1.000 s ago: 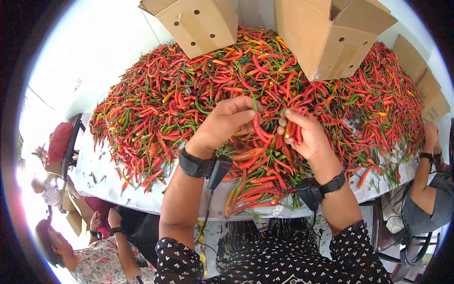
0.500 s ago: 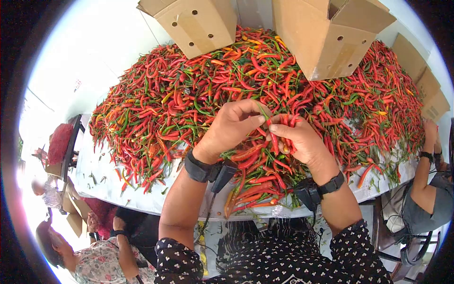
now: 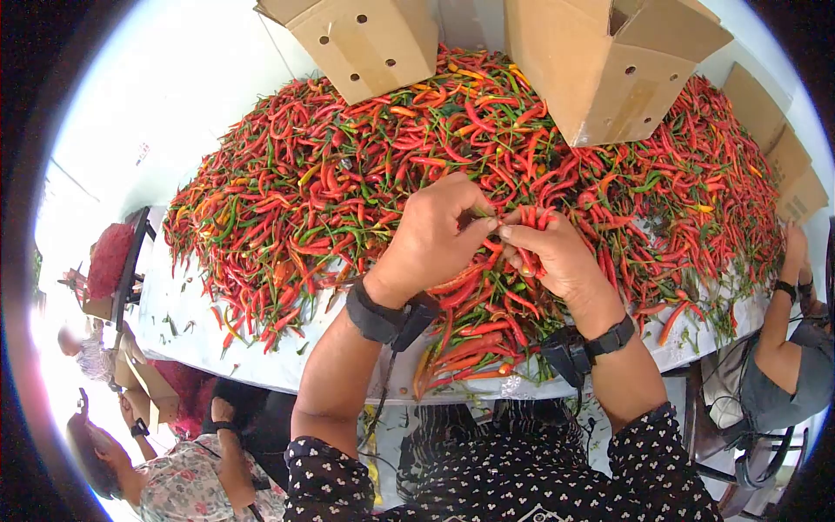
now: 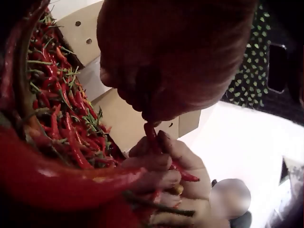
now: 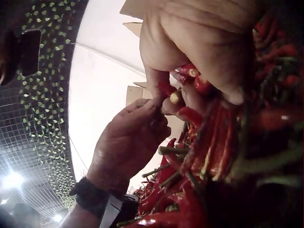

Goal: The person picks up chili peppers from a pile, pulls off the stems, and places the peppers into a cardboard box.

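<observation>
My left hand (image 3: 435,235) pinches the stem end of a red chili pepper (image 4: 151,135) between thumb and index finger, right at the fingertips of my right hand (image 3: 561,257). The right hand curls around several red chili peppers (image 5: 192,71); pale cut-looking ends show between its fingers in the right wrist view, and the pinched pepper runs down into this grip. Both hands are over the near middle of a large heap of chili peppers (image 3: 287,183), mostly red with some orange and green. The left palm is hidden in the head view.
Two cardboard boxes, a left one (image 3: 365,52) and a larger right one (image 3: 600,78), stand at the heap's back. Loose peppers and stems lie along the white table's front edge (image 3: 261,370). Other people sit at left (image 3: 191,470) and right (image 3: 791,365).
The left hand has moved right, bringing a pepper held by its green stem from beside the right hand to its fingertips. The right hand has shifted slightly left. The left person's hand has moved.
</observation>
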Tool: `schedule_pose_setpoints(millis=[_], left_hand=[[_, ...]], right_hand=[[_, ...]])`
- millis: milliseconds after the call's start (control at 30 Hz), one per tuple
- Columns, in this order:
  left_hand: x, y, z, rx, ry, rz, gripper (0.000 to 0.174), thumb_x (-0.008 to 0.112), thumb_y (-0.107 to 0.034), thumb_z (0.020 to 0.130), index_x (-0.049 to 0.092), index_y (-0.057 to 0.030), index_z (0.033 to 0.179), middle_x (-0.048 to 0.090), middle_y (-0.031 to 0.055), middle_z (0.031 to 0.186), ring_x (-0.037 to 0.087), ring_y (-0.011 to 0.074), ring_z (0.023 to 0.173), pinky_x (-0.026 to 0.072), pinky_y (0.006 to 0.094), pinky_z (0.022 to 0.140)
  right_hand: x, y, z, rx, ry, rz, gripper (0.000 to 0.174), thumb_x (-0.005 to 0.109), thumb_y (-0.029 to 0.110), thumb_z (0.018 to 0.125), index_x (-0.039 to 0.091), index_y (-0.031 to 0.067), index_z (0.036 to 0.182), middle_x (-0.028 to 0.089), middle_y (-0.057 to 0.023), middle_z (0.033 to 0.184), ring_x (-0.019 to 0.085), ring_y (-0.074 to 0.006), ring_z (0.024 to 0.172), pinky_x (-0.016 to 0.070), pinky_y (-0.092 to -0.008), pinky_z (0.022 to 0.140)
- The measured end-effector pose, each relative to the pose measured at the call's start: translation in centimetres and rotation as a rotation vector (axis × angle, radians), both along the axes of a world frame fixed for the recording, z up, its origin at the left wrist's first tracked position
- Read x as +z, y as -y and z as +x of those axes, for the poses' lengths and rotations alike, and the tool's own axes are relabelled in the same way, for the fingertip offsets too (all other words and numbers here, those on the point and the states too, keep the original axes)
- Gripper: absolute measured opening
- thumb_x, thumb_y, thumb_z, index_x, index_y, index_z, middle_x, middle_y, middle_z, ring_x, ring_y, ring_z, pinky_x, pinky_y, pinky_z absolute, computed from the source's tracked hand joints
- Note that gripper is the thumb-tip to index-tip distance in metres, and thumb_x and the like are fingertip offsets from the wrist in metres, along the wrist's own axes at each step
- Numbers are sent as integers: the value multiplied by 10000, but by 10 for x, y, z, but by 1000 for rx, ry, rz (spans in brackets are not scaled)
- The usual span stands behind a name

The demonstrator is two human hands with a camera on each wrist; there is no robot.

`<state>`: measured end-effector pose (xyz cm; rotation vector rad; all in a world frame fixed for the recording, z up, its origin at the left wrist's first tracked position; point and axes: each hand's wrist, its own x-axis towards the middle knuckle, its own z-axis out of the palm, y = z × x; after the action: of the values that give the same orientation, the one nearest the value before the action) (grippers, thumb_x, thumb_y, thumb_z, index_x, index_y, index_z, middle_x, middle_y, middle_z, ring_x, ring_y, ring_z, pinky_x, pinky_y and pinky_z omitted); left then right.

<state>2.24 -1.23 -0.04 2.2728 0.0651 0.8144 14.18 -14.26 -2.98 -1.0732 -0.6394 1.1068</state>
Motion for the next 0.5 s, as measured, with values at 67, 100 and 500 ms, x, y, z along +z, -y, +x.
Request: schedule_pose_setpoints(millis=[67,100,500], left_hand=[[1,2,0,60,48,201,89,650,-40,707,570,-16,737,519,92,675,534,205,643,415,306,571],[1,1,0,61,48,201,89,650,-40,707,570,-16,737,519,92,675,534,205,643,415,306,571],[-10,-24,-4,1,-130,172,115,625,-109,727,581,-5,749,592,112,748,585,240,710,466,322,644]], right_hand=[[-5,-2,2,-36,40,-1,148,630,176,794,584,39,830,547,-1,606,474,-65,467,351,-197,409],[-6,-2,2,-35,41,-1,148,630,176,794,584,39,830,547,-1,606,474,-65,467,351,-197,409],[-11,-1,22,-190,-408,54,129,589,210,817,561,91,856,565,-30,654,534,-145,548,373,-231,415]])
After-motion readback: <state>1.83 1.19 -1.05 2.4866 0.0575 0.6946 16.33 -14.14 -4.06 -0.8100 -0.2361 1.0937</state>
